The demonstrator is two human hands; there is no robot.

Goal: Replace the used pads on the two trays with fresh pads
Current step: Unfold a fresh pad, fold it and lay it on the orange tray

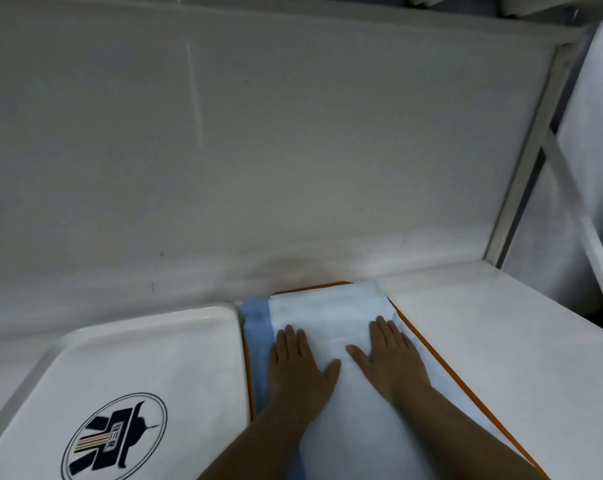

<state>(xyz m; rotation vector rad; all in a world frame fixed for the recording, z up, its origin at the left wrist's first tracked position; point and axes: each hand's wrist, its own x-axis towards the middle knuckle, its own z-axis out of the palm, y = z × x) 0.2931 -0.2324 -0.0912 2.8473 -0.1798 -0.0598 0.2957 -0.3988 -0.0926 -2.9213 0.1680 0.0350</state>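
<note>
Both my hands, left (298, 370) and right (388, 358), press flat, grip wide, holding nothing, so the pad (331, 313) could bunch off the orange tray (442, 358).

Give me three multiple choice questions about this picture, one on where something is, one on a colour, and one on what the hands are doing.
1. Where does the white tray with the round logo lie?
A. left of the orange-rimmed tray
B. right of it
C. stacked on it

2. What colour is the border along the pad's left edge?
A. green
B. blue
C. red

3. How are the hands placed?
A. both flat on the pad
B. one lifting a corner
C. both off the pad

Answers:
1. A, it sits left of the orange-rimmed tray.
2. B, a blue strip runs down the left side of the pad.
3. A, the left hand and right hand lie palm down, fingers spread.
</note>
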